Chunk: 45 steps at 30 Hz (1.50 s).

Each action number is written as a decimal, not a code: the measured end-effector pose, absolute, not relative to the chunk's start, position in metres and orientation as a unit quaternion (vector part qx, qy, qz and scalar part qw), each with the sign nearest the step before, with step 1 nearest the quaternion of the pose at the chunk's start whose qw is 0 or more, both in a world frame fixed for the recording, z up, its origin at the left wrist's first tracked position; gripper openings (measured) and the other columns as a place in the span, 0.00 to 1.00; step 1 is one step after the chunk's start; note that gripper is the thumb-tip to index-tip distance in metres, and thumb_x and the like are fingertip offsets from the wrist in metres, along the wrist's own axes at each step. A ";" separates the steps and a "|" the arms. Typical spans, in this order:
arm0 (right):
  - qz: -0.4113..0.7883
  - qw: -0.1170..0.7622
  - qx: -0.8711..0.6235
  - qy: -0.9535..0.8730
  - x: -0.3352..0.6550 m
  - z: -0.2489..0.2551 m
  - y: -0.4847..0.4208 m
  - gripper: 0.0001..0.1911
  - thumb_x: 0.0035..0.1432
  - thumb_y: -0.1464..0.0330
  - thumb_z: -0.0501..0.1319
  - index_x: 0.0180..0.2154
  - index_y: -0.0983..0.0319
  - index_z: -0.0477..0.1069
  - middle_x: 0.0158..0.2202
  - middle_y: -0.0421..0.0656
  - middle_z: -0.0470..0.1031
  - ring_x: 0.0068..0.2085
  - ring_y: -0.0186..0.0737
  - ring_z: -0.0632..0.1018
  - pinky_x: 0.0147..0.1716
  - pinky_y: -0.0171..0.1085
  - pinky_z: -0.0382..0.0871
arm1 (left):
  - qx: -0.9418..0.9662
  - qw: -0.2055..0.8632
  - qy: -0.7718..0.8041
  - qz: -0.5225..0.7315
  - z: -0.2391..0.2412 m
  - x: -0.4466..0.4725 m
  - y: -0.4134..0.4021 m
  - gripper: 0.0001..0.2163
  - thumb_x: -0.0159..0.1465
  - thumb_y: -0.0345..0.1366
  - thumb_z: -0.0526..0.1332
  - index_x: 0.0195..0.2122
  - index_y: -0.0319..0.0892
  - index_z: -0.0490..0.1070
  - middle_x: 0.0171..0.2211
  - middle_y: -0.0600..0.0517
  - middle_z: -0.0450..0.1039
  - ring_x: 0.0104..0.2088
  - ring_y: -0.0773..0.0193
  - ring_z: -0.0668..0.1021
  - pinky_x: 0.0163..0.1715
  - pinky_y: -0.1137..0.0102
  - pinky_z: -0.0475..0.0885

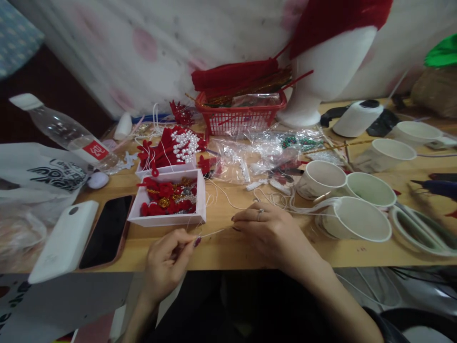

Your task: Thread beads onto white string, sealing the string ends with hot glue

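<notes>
A thin white cord point(216, 232) runs between my two hands over the front of the wooden table. My left hand point(171, 257) pinches its left end between thumb and forefinger, close to the table's edge. To the right, my right hand point(274, 233) has its fingers bent together on the cord, palm down; a ring is on one finger. Just beyond my left hand stands a white box point(167, 220) of red fuzzy ornaments with gold and pearl-like beads. More white cords point(285, 204) trail behind my right hand toward a paper cup point(353, 219).
Several paper cups and scissors point(421, 226) stand at the right. A phone point(107, 233), a white power bank point(64, 240) and a plastic bottle point(71, 131) are at the left. Behind are a red basket point(243, 119), plastic bags point(232, 159), a thread spool point(358, 118) and a white mannequin head point(321, 71).
</notes>
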State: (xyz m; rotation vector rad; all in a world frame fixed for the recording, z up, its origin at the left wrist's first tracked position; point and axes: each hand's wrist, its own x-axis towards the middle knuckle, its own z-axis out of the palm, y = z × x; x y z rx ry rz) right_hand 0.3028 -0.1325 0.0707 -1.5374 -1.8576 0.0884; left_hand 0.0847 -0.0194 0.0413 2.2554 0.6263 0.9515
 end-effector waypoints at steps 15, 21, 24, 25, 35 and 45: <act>0.117 0.298 -0.648 -0.691 0.270 0.071 -0.120 0.05 0.65 0.71 0.61 0.37 0.62 0.77 0.39 0.46 0.79 0.39 0.40 0.79 0.38 0.36 0.70 | 0.847 0.289 0.244 0.375 0.043 0.082 -0.019 0.05 0.61 0.27 0.62 0.30 0.43 0.74 0.19 0.59 0.67 0.18 0.72 0.68 0.18 0.77 0.63; 0.122 0.256 -0.666 -0.689 0.266 0.066 -0.111 0.07 0.64 0.72 0.61 0.34 0.64 0.78 0.36 0.46 0.79 0.36 0.40 0.79 0.34 0.36 0.70 | 0.846 0.293 0.248 0.369 0.041 0.080 -0.018 0.06 0.61 0.27 0.62 0.30 0.43 0.74 0.20 0.58 0.67 0.19 0.71 0.69 0.19 0.77 0.64; 0.114 0.249 -0.674 -0.686 0.269 0.067 -0.113 0.07 0.62 0.72 0.63 0.32 0.65 0.77 0.35 0.46 0.80 0.34 0.41 0.79 0.33 0.37 0.69 | 0.845 0.288 0.247 0.376 0.044 0.082 -0.019 0.06 0.61 0.27 0.62 0.28 0.43 0.74 0.18 0.58 0.67 0.17 0.72 0.67 0.18 0.76 0.62; 0.114 0.253 -0.669 -0.689 0.269 0.068 -0.113 0.07 0.62 0.74 0.62 0.32 0.65 0.77 0.35 0.46 0.80 0.34 0.41 0.79 0.33 0.38 0.70 | 0.846 0.287 0.248 0.375 0.044 0.083 -0.020 0.06 0.61 0.28 0.62 0.28 0.43 0.74 0.18 0.58 0.67 0.17 0.72 0.67 0.17 0.76 0.62; 0.089 0.370 -0.643 -0.664 0.294 0.081 -0.138 0.11 0.63 0.77 0.56 0.34 0.62 0.77 0.36 0.46 0.81 0.37 0.42 0.79 0.37 0.39 0.72 | 0.829 0.326 0.262 0.371 0.058 0.090 -0.034 0.07 0.62 0.29 0.60 0.27 0.43 0.73 0.19 0.58 0.66 0.19 0.71 0.68 0.19 0.75 0.62; 0.305 0.694 -0.606 -0.243 0.278 0.075 -0.178 0.15 0.60 0.56 0.64 0.36 0.60 0.82 0.26 0.44 0.80 0.26 0.38 0.79 0.23 0.33 0.75 | 0.876 0.197 0.136 0.418 0.118 0.173 -0.036 0.06 0.62 0.27 0.62 0.29 0.41 0.72 0.16 0.62 0.57 0.16 0.74 0.62 0.16 0.76 0.57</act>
